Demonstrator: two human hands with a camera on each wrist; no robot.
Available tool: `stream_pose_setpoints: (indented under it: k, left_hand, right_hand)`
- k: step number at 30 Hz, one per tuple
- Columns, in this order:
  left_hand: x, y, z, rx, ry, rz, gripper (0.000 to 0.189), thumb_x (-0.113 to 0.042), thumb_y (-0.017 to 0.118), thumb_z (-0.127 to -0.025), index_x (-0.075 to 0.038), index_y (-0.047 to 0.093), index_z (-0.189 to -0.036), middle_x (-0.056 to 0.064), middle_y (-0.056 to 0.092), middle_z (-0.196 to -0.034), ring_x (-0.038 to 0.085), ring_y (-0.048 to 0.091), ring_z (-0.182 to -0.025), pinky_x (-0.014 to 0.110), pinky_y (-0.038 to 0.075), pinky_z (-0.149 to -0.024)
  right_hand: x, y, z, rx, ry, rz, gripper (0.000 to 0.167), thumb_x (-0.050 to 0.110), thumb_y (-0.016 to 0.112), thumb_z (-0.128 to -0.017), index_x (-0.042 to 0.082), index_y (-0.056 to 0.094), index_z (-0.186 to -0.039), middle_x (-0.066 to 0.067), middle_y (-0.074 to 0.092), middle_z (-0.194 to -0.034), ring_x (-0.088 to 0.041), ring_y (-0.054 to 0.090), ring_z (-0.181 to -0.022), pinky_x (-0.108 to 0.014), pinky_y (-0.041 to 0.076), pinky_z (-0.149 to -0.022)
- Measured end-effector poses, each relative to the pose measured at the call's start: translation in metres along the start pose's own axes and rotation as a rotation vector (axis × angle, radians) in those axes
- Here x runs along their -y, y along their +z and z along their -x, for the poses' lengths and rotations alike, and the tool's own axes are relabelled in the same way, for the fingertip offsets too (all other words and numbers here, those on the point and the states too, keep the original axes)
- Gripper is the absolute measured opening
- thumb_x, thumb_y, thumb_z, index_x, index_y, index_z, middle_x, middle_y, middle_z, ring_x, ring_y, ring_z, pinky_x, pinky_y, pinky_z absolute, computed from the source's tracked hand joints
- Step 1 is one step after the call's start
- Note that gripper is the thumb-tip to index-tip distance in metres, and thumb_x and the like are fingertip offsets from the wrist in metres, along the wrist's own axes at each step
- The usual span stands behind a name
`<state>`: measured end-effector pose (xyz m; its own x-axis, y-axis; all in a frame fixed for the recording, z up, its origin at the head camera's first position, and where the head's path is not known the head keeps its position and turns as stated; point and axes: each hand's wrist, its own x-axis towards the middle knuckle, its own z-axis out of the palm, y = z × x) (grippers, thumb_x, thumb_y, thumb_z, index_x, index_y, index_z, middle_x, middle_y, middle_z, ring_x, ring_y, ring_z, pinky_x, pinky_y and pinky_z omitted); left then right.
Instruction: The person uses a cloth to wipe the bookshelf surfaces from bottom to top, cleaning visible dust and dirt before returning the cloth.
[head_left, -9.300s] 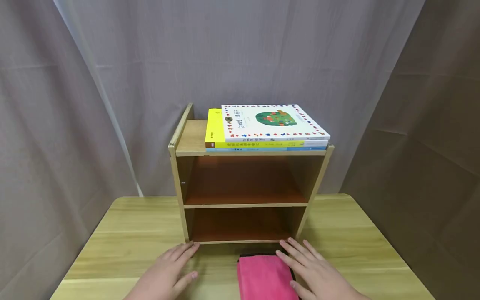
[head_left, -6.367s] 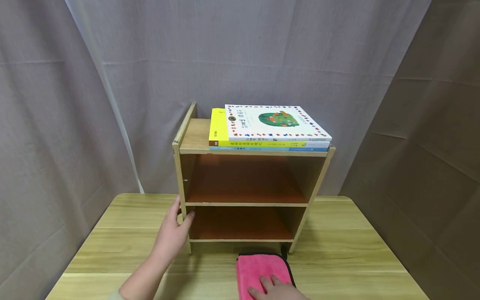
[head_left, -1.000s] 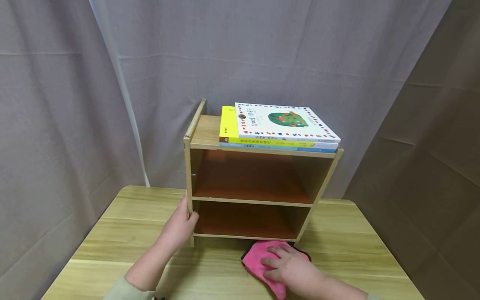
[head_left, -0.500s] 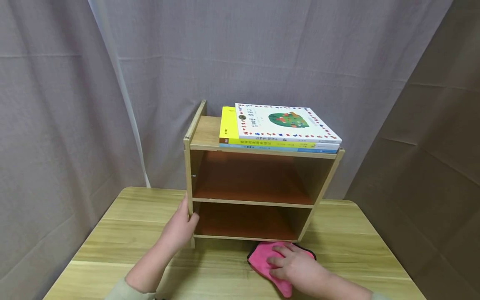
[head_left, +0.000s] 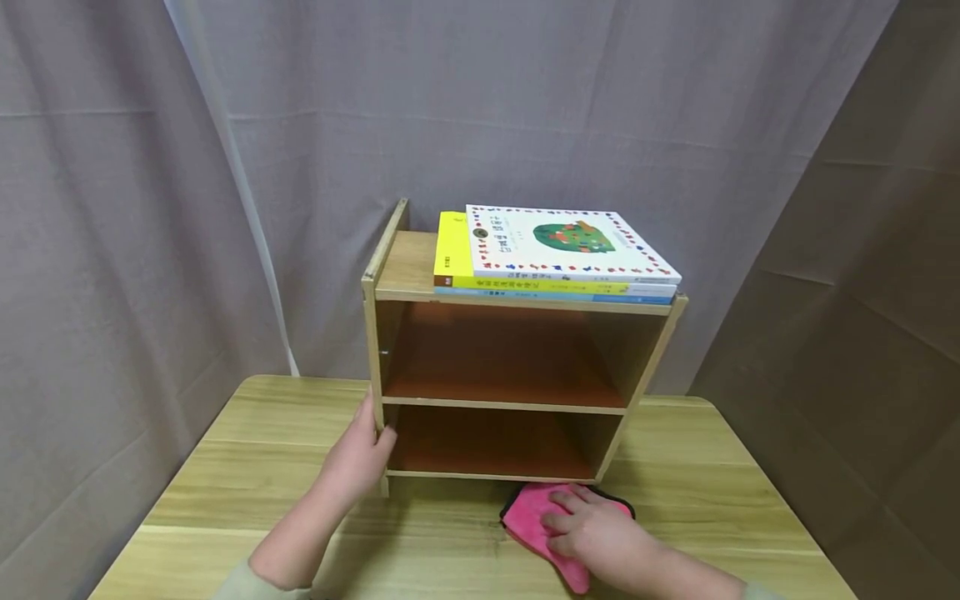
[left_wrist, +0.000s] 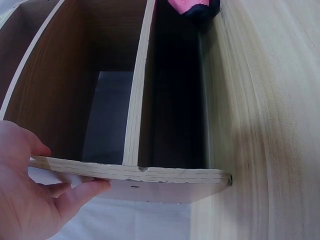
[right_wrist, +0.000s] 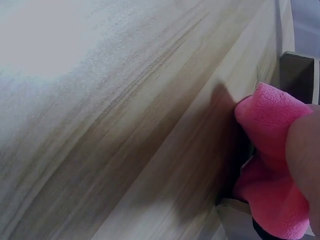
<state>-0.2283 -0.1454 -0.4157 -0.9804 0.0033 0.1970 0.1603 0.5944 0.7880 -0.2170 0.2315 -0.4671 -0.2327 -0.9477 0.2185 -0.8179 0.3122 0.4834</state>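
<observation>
A small wooden shelf unit [head_left: 506, 406] stands on the table. My left hand [head_left: 358, 454] grips its left side panel low down, thumb on the front edge. In the left wrist view, that hand's [left_wrist: 30, 185] fingers wrap the panel [left_wrist: 130, 172] from both sides. At the shelf's lower right front, my right hand [head_left: 603, 537] holds a bunched pink cloth [head_left: 528, 521] with black edging, right against the bottom board. The right wrist view shows the cloth [right_wrist: 272, 130] folded up beside the hand [right_wrist: 306, 155], which is mostly cut off there.
Three books are stacked on the unit's top: a white one [head_left: 525, 242] uppermost, a yellow one [head_left: 452, 250], then one with a blue spine [head_left: 555, 296]. Grey curtains [head_left: 345, 167] hang behind. The wooden table [head_left: 247, 467] extends on both sides.
Since the oldest frame my left hand has moved onto the side panel, and my right has bunched up the folded cloth. Over the last second, cloth and right hand shifted slightly right.
</observation>
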Motion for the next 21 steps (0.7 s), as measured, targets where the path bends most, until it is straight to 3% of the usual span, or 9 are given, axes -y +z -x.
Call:
stream_pose_setpoints:
  k: [11, 21]
  left_hand:
    - [0.0002, 0.0002, 0.0013, -0.002, -0.004, 0.017, 0.075, -0.022, 0.046, -0.102, -0.031, 0.0, -0.16, 0.01, 0.025, -0.161, 0.038, 0.045, -0.132, 0.06, 0.04, -0.103]
    - [0.0001, 0.0005, 0.0001, -0.002, 0.001, 0.007, 0.075, -0.022, 0.045, -0.101, -0.029, -0.001, -0.16, 0.01, 0.023, -0.162, 0.038, 0.041, -0.135, 0.059, 0.038, -0.106]
  right_hand:
    - [0.0011, 0.0041, 0.0039, -0.011, 0.007, 0.003, 0.025, 0.013, 0.073, -0.07, 0.029, 0.078, -0.088, 0.008, 0.07, -0.107, -0.027, 0.065, -0.108, -0.047, 0.054, -0.089]
    - [0.002, 0.0083, 0.0066, 0.037, 0.086, -0.029, 0.023, 0.017, 0.071, -0.071, 0.031, 0.076, -0.087, 0.007, 0.07, -0.108, -0.031, 0.063, -0.104, -0.049, 0.053, -0.085]
